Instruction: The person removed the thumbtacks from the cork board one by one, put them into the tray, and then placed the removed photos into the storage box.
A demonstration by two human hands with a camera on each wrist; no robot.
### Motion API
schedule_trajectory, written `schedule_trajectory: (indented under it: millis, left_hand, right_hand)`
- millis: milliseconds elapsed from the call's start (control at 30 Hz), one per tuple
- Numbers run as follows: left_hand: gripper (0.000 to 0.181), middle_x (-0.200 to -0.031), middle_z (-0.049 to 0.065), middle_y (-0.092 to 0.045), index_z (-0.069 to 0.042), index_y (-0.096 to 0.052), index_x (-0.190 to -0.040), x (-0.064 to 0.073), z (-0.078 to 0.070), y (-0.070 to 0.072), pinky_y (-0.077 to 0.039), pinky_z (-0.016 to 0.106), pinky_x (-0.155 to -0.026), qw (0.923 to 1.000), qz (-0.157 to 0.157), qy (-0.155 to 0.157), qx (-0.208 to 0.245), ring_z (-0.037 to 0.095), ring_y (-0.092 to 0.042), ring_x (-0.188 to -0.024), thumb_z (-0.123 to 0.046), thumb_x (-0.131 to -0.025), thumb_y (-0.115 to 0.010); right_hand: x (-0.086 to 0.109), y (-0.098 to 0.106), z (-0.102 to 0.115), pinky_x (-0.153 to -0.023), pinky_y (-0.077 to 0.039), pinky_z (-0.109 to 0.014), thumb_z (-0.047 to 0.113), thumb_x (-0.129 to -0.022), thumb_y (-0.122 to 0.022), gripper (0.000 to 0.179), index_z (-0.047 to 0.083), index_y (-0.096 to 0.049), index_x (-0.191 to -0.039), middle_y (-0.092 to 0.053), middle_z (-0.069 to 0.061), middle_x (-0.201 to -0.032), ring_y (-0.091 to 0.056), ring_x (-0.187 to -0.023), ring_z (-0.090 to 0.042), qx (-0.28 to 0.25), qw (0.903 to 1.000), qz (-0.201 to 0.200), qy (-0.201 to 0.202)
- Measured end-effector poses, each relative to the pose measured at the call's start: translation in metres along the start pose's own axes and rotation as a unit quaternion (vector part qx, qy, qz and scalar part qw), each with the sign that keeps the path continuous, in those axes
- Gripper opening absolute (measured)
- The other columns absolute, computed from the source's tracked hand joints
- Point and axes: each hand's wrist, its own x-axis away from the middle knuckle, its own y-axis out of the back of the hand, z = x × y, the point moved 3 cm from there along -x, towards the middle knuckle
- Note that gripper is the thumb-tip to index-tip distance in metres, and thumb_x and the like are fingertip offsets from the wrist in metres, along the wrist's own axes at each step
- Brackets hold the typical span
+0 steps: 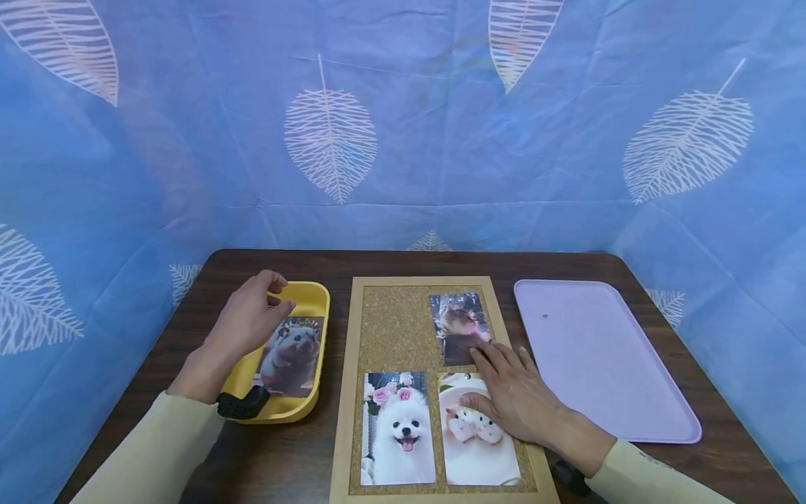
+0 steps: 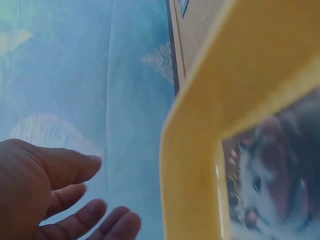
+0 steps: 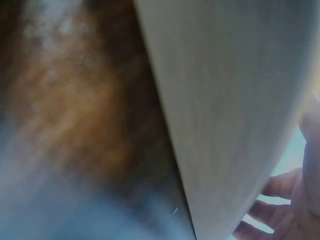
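My left hand (image 1: 253, 315) hovers over the far left part of a yellow tray (image 1: 320, 297), its fingers loosely bent with nothing between them. Inside the tray lies a photo card of a hamster (image 1: 291, 357); the left wrist view shows it close up beside my fingers (image 2: 75, 167). My right hand (image 1: 519, 392) rests over the right side of a cork board (image 1: 393, 315), fingertips at the lower edge of a dark mouse-like photo card (image 1: 460, 322). Its thumb overlaps a white photo card with two small spotted animals (image 1: 481, 455). A white dog photo card (image 1: 403, 434) lies at lower left.
A light purple tray (image 1: 604, 357) lies to the right of the board, with a tiny dark speck on it. The dark wooden table (image 1: 277, 462) bears everything. Behind and beside it hangs a blue cloth (image 1: 428, 140) with white leaf prints.
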Motion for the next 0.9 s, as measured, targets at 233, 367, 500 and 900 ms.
schedule_trajectory:
  millis: [233,367,500,900]
  left_hand:
    - [0.039,-0.137,0.018,-0.059,-0.004,-0.054,-0.14,0.004,-0.036,-0.006,-0.058,0.055,-0.099,0.9979,-0.03,-0.054,0.019,0.037,-0.063,-0.123,-0.02,-0.105,-0.064]
    - [0.035,-0.13,0.016,-0.062,-0.006,-0.056,-0.136,0.002,-0.053,-0.014,-0.059,0.052,-0.098,0.9966,-0.037,-0.071,0.021,0.035,-0.066,-0.117,-0.019,-0.105,-0.066]
    - [0.033,-0.125,0.014,-0.063,-0.008,-0.058,-0.133,0.0,-0.068,-0.024,-0.059,0.05,-0.096,0.9952,-0.043,-0.086,0.02,0.032,-0.066,-0.112,-0.019,-0.104,-0.067]
    - [0.035,-0.12,0.011,-0.064,-0.009,-0.061,-0.134,-0.004,-0.1,-0.055,-0.058,0.045,-0.096,0.9936,-0.024,-0.109,0.019,0.028,-0.061,-0.105,-0.019,-0.102,-0.07]
  right_hand:
    - [-0.002,0.002,-0.002,-0.113,-0.033,-0.077,0.059,-0.104,-0.056,0.078,-0.001,-0.051,-0.153,-0.047,-0.024,-0.158,-0.048,-0.143,-0.046,0.002,1.0,-0.009,-0.001]
    - [-0.002,0.003,-0.003,-0.114,-0.032,-0.077,0.059,-0.104,-0.057,0.078,-0.001,-0.052,-0.153,-0.049,-0.024,-0.157,-0.05,-0.142,-0.045,-0.003,0.9999,-0.01,-0.002]
    - [-0.001,0.004,-0.001,-0.115,-0.03,-0.077,0.059,-0.105,-0.056,0.077,-0.001,-0.051,-0.154,-0.049,-0.023,-0.158,-0.05,-0.142,-0.044,-0.012,0.9999,-0.005,-0.004]
    - [0.001,0.003,0.0,-0.117,-0.031,-0.076,0.058,-0.105,-0.055,0.077,-0.001,-0.051,-0.153,-0.053,-0.023,-0.154,-0.051,-0.142,-0.043,-0.011,0.9999,-0.008,0.004]
